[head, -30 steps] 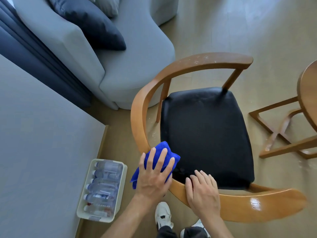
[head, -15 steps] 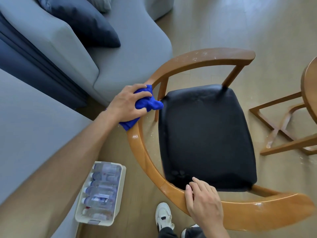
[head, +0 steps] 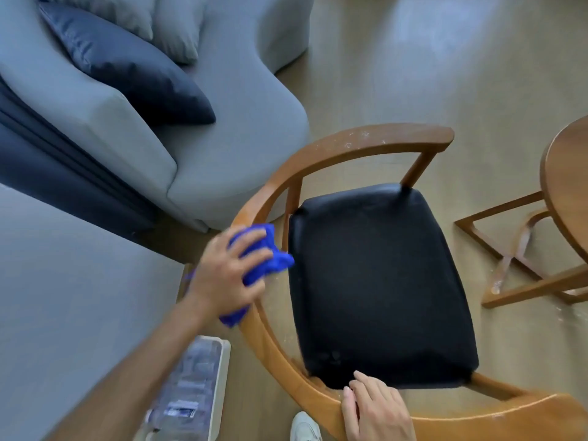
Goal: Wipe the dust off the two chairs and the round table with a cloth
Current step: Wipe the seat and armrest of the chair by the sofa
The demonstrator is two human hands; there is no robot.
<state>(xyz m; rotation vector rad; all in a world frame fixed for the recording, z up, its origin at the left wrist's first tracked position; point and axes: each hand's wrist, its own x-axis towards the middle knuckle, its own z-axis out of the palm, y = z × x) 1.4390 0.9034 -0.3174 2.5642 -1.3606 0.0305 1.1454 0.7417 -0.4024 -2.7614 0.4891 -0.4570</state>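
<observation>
A wooden chair with a curved back rail and a black seat stands below me. My left hand presses a crumpled blue cloth onto the left side of the rail. My right hand lies flat on the near part of the rail, fingers together, holding nothing. White dust specks show on the far part of the rail. The round wooden table is cut off at the right edge, with its crossed wooden base beneath.
A grey sofa with a dark cushion stands close to the chair's left. A white bin of plastic bottles sits on the floor under my left forearm. A grey surface fills the left. My white shoe shows at the bottom.
My left hand first swept the cloth away along the rail, then came back toward me, down the left curve. My right hand has stayed on the near rail.
</observation>
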